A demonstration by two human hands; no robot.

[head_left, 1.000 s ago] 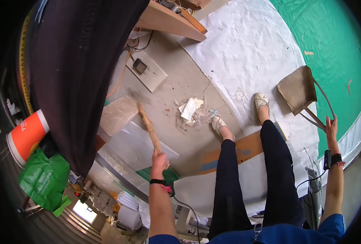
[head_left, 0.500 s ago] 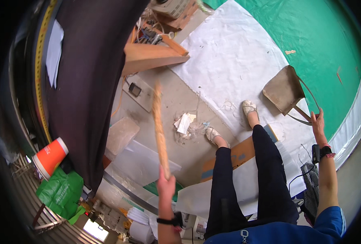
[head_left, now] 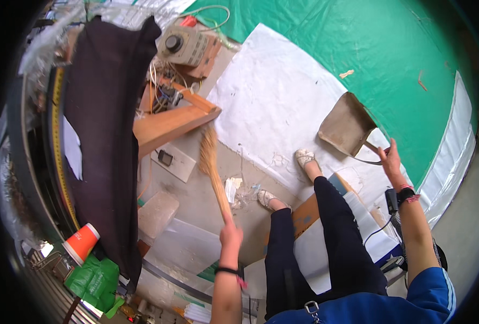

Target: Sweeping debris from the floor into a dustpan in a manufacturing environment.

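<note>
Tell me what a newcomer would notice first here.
Probably the big green sheet across the upper right, bordering a white sheet. Next come the hands: left of centre, the left hand grips a straw broom, while at right the right hand holds a brown dustpan by its handle. At lower left, an orange cup stands out.

This looks like a makeshift workshop, with a black-marked yellow measuring tape (head_left: 61, 146) running along the left side of a long surface draped in dark brown cloth (head_left: 107, 108). Just right of that draped surface sit a grey box-shaped device (head_left: 193, 49) with a round black dial (head_left: 174, 43) and a jumble of wires and small electrical parts (head_left: 169, 96); farther right, white sheeting (head_left: 277, 92) and glossy green plastic sheeting (head_left: 396, 81) cover part of a grey floor (head_left: 229, 166).
</note>
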